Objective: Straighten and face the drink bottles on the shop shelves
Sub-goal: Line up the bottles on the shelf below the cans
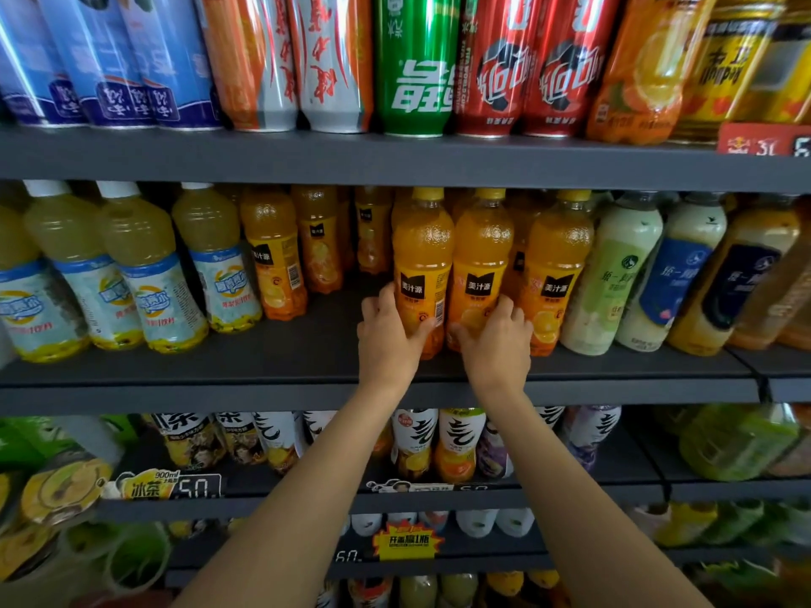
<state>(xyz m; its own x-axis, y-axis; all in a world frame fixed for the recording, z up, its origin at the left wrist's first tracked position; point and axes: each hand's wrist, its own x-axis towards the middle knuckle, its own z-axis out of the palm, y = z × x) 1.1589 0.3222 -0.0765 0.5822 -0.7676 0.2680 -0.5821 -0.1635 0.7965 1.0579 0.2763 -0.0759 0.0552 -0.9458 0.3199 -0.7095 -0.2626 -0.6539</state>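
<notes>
Dark shop shelves (395, 383) are carrying rows of drinks. On the middle shelf the left hand (388, 329) is curling around one orange juice bottle (423, 261), and the right hand (498, 340) is gripping the second orange bottle (482, 256) just beside it. Both bottles are standing upright, labels facing forward. Right of the hands, another orange bottle (555, 265) is standing.

Even bright light, glare on cans (412, 63), edges blurred and warped.
</notes>
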